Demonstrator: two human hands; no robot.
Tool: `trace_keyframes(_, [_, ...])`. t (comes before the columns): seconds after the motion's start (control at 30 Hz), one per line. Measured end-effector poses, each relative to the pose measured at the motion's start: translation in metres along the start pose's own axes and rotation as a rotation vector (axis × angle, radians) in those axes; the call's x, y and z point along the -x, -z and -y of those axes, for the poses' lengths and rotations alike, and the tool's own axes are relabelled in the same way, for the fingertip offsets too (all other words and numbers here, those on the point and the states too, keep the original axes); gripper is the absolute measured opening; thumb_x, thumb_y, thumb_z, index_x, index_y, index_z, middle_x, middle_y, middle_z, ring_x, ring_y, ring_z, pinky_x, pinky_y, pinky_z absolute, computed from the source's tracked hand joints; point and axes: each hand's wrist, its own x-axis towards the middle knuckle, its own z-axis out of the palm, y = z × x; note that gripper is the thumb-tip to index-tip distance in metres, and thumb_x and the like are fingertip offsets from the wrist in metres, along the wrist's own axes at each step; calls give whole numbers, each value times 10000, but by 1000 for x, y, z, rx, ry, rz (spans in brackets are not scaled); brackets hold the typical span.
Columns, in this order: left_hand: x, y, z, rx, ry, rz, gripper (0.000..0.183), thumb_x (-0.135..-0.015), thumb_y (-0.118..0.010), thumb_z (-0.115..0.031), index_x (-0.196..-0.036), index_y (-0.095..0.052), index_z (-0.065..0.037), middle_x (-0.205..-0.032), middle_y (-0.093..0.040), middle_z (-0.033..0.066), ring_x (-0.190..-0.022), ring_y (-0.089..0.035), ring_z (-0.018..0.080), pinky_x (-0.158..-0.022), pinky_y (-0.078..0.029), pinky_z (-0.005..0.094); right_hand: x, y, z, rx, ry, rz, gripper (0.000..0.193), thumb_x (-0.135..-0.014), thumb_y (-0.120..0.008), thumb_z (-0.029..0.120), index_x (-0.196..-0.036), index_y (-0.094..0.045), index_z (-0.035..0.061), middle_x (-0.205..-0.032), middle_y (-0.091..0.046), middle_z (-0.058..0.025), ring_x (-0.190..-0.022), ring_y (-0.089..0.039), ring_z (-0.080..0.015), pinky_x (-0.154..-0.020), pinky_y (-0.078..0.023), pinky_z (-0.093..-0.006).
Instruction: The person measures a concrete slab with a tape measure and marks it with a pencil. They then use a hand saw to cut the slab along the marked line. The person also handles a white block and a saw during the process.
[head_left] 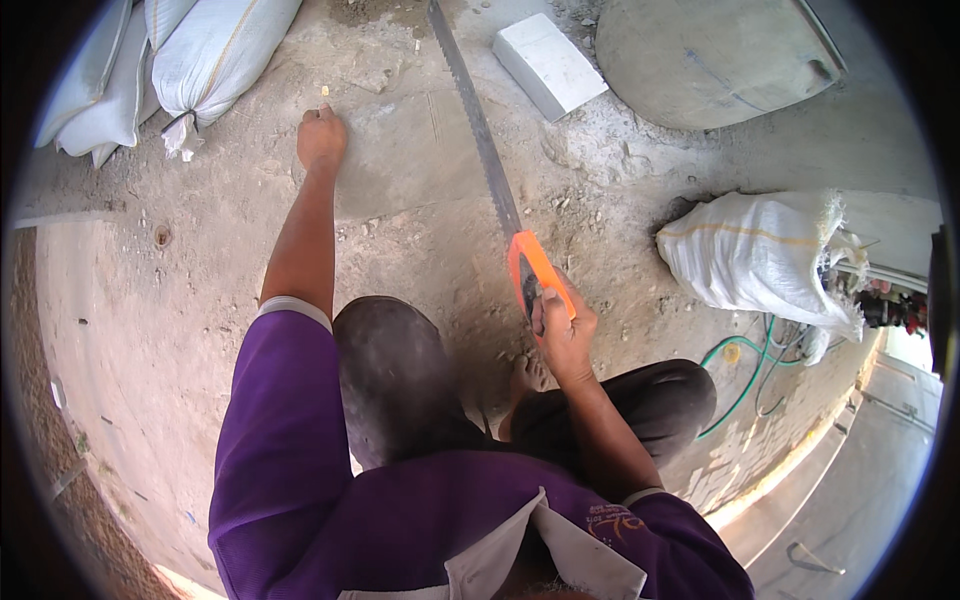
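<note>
My right hand (568,335) is wrapped round the orange and black handle of a hand saw (487,150). The saw's long toothed blade points away from me, its tip near the far edge of the view. My left arm reaches forward, and my left hand (322,138) is closed, low over the dusty ground; whether anything is in its fingers is hidden. A tiny yellowish bit (325,91) shows just beyond those fingers. Right of the blade lies a white rectangular block (548,66), apart from the saw.
Full white sacks (205,60) lie at the far left. A large grey rounded basin-like piece (705,60) rests at the far right. Nearer on the right are an open white sack (750,250) and a green hose (735,393). Grit covers the concrete floor (190,300).
</note>
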Motion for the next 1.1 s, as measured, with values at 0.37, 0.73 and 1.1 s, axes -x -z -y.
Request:
trace_keyframes(0.37, [-40,-15,33,663,329,262,607,-913,-553,-426,-1252,-587,76,-1338,-564,203,-1224,-534,285,-1060,-363,343,64,256,107,851,180,-194,427,-969,-523,279,-1213,-624,-57,-844,-666,-122,-714,-610,-163,-686,-495,-298])
trace_keyframes(0.73, [37,33,-8,640,218,195,461,-862,-541,-357,-1129,-621,10,-1068,-644,173,-1014,-601,287,-851,-488,452,22,284,16,1026,206,-210,458,-1018,-480,286,-1288,-560,-75,-1185,-637,-300,-1061,-635,-453,-882,-502,-451])
trace_keyframes(1.1, [109,67,11,681,-83,79,382,-835,-599,-244,-1147,-638,-28,-1070,-657,180,-1028,-611,289,-911,-471,339,12,232,-191,873,-15,-126,548,-958,-544,356,-1348,-518,-27,-1117,-659,-278,-951,-650,-441,-825,-508,-476])
